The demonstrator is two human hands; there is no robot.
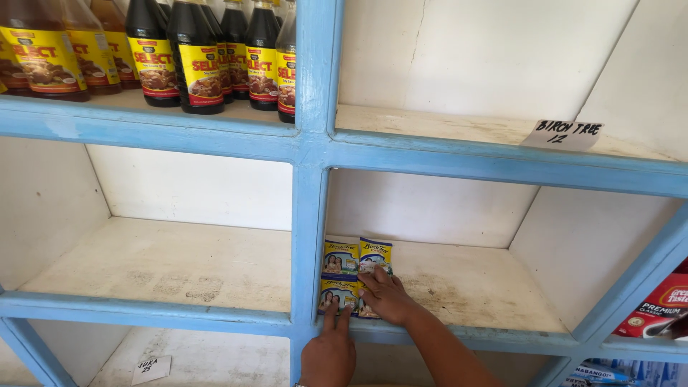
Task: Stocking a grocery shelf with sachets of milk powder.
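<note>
The right hand (pixel 385 294) lies flat, fingers spread, on the yellow sachets (pixel 341 259) standing at the left front corner of the middle-right shelf compartment (pixel 473 287), gripping nothing; the left hand (pixel 330 352) reaches up from below, two fingers straight and touching the lower sachet's front edge, the rest curled; dark sauce bottles (pixel 201 61) stand on the shelf above, left.

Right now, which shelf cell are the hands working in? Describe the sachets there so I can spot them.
Find the blue shelf frame, then the middle-row cell right of its upright post. In that cell's front left corner lie the yellow sachets, under the right hand and the left hand's fingertips. The cells around them hold no other packets.
</note>
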